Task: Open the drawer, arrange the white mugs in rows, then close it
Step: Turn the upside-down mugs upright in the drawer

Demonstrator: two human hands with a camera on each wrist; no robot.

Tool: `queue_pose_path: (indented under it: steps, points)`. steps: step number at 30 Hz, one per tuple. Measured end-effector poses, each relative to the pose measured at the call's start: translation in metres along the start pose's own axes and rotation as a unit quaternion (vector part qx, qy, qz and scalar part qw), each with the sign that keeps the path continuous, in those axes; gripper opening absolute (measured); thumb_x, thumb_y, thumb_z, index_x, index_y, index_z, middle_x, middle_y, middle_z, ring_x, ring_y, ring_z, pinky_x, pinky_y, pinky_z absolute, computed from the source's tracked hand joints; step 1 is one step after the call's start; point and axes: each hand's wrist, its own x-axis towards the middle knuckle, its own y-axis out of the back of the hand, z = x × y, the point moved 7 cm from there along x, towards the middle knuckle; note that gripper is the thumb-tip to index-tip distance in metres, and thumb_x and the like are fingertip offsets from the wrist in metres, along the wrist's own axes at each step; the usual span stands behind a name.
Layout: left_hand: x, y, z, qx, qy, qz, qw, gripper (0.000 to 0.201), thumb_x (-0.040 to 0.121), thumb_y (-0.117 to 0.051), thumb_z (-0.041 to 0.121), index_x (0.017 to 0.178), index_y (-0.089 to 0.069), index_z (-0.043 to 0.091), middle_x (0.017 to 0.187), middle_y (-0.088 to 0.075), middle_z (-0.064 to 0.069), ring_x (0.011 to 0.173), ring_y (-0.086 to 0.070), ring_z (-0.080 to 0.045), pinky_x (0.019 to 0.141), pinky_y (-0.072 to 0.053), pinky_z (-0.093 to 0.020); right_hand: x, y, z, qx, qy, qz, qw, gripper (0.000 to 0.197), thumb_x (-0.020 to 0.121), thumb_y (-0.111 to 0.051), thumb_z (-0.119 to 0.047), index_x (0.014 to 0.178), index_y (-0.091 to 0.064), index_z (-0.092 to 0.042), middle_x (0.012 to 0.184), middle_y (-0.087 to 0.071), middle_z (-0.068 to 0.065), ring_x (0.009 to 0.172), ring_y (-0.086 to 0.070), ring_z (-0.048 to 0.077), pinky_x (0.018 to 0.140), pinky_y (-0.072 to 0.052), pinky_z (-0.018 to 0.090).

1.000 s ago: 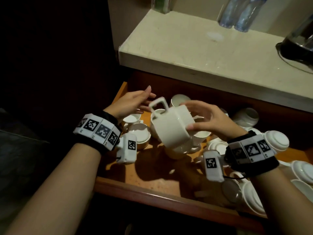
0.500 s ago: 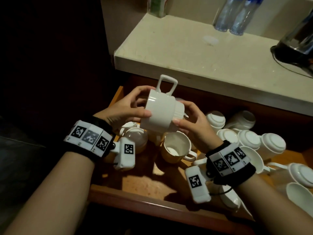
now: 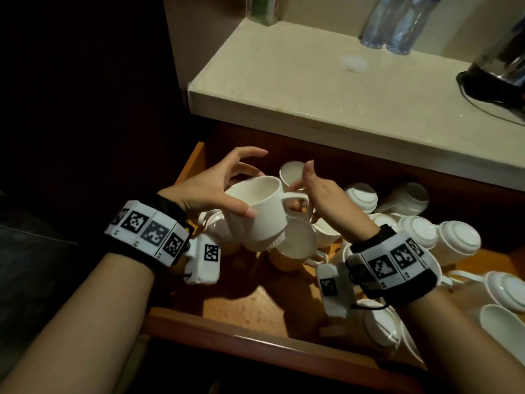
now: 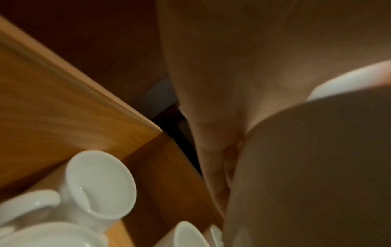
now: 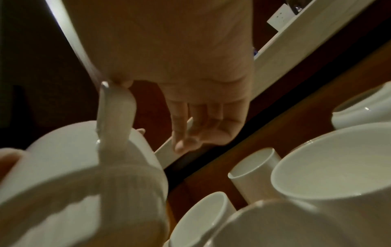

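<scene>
The wooden drawer [image 3: 255, 334] stands pulled out under the counter. My left hand [image 3: 227, 183] grips a white mug [image 3: 261, 214] above the drawer's left half, thumb on its near side, mouth up, handle pointing right. In the left wrist view the mug [image 4: 306, 167] fills the right side along my fingers [image 4: 211, 150]. My right hand [image 3: 318, 189] is just right of the handle with relaxed fingers [image 5: 190, 130]; the handle [image 5: 114, 117] touches the base of its thumb. Upright mugs [image 3: 295, 245] stand beneath. Several more lie tipped at the right [image 3: 454, 240].
A pale countertop [image 3: 312, 89] overhangs the drawer's back, carrying two water bottles [image 3: 397, 21] and a black kettle [image 3: 500, 69]. Another upright mug [image 3: 292, 172] stands at the rear. Bare drawer floor [image 3: 241, 302] shows at the front left.
The mug, held first by the right hand and then between both with its handle up, is now turned mouth-up in the left hand. The right hand has released its body.
</scene>
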Motion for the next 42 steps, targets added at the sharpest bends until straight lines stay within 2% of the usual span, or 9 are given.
queue_pose_path:
  steps: [3, 6, 10, 15, 20, 27, 29, 33, 42]
  points:
    - [-0.001, -0.008, 0.001, 0.006, 0.017, -0.039, 0.999, 0.098, 0.045, -0.081, 0.028, 0.127, -0.033, 0.050, 0.128, -0.052, 0.002, 0.124, -0.050, -0.007, 0.097, -0.048, -0.026, -0.003, -0.004, -0.004, 0.005, 0.000, -0.029, 1.000, 0.063, 0.082, -0.033, -0.069, 0.085, -0.067, -0.016, 0.071, -0.062, -0.001, 0.064, -0.055, 0.010, 0.060, -0.040, 0.025]
    - [-0.002, -0.018, -0.001, 0.038, 0.033, -0.079, 0.996, 0.098, 0.046, -0.082, 0.028, 0.127, -0.033, 0.053, 0.129, -0.053, 0.008, 0.123, -0.049, -0.001, 0.094, -0.049, -0.017, -0.008, -0.018, -0.001, -0.008, -0.012, -0.088, 0.996, 0.030, 0.090, -0.059, -0.033, 0.100, -0.065, -0.006, 0.069, -0.061, 0.004, 0.064, -0.054, 0.022, 0.052, -0.039, 0.026]
    - [-0.004, -0.021, -0.002, 0.012, 0.061, -0.099, 0.993, 0.098, 0.048, -0.086, 0.024, 0.129, -0.037, 0.047, 0.125, -0.060, 0.008, 0.121, -0.053, 0.001, 0.095, -0.049, -0.018, -0.013, -0.030, 0.002, -0.067, 0.009, -0.097, 0.993, 0.012, 0.084, -0.059, -0.008, 0.097, -0.059, -0.008, 0.065, -0.063, 0.004, 0.051, -0.057, 0.016, 0.049, -0.044, 0.026]
    - [-0.006, 0.007, 0.007, 0.069, 0.077, 0.006, 0.995, 0.072, 0.078, -0.071, 0.011, 0.136, -0.036, 0.036, 0.132, -0.054, 0.003, 0.115, -0.052, 0.004, 0.083, -0.050, -0.012, -0.019, -0.049, 0.004, -0.207, 0.058, -0.151, 0.965, 0.017, 0.084, -0.062, -0.017, 0.100, -0.059, -0.017, 0.065, -0.053, -0.009, 0.056, -0.049, 0.005, 0.053, -0.040, 0.023]
    - [-0.019, 0.029, 0.005, 0.137, 0.124, 0.037, 0.982, 0.062, 0.083, -0.067, 0.021, 0.135, -0.039, 0.038, 0.124, -0.056, 0.011, 0.117, -0.051, -0.002, 0.092, -0.043, -0.021, -0.022, -0.064, 0.005, -0.319, 0.099, -0.165, 0.928, 0.028, 0.083, -0.061, -0.022, 0.110, -0.058, -0.016, 0.102, -0.065, 0.005, 0.095, -0.061, 0.021, 0.085, -0.049, 0.038]
    - [-0.028, 0.033, -0.010, 0.174, 0.162, 0.053, 0.970, 0.045, 0.088, -0.062, 0.016, 0.129, -0.048, 0.028, 0.123, -0.059, 0.002, 0.113, -0.057, -0.011, 0.097, -0.046, -0.026, -0.025, -0.083, 0.008, -0.381, 0.109, -0.191, 0.898, 0.057, 0.089, -0.058, -0.015, 0.139, -0.031, -0.011, 0.113, -0.063, 0.011, 0.104, -0.058, 0.027, 0.074, -0.040, 0.029]
    - [-0.027, 0.035, -0.009, 0.179, 0.159, 0.070, 0.969, 0.042, 0.089, -0.059, 0.013, 0.128, -0.050, 0.026, 0.124, -0.060, 0.000, 0.114, -0.057, -0.013, 0.099, -0.046, -0.029, -0.028, -0.090, 0.009, -0.414, 0.135, -0.188, 0.880, 0.051, 0.090, -0.056, -0.015, 0.134, -0.033, -0.010, 0.112, -0.063, 0.013, 0.101, -0.060, 0.029, 0.079, -0.047, 0.036]
    - [-0.024, 0.035, -0.013, 0.164, 0.165, 0.100, 0.967, 0.044, 0.091, -0.053, 0.005, 0.132, -0.049, 0.021, 0.120, -0.061, -0.002, 0.106, -0.056, -0.011, 0.079, -0.045, -0.016, -0.033, -0.098, 0.009, -0.447, 0.154, -0.182, 0.862, 0.036, 0.090, -0.054, -0.011, 0.124, -0.041, -0.009, 0.109, -0.064, 0.012, 0.098, -0.062, 0.029, 0.078, -0.048, 0.037]
    - [-0.033, 0.041, -0.048, 0.146, 0.245, 0.137, 0.949, 0.041, 0.092, -0.049, 0.006, 0.132, -0.049, 0.015, 0.123, -0.058, -0.013, 0.099, -0.066, -0.032, 0.089, -0.055, -0.042, -0.025, -0.084, -0.017, -0.447, 0.175, -0.100, 0.872, 0.034, 0.094, -0.049, -0.035, 0.126, -0.051, -0.025, 0.103, -0.067, 0.004, 0.096, -0.064, 0.023, 0.079, -0.052, 0.037]
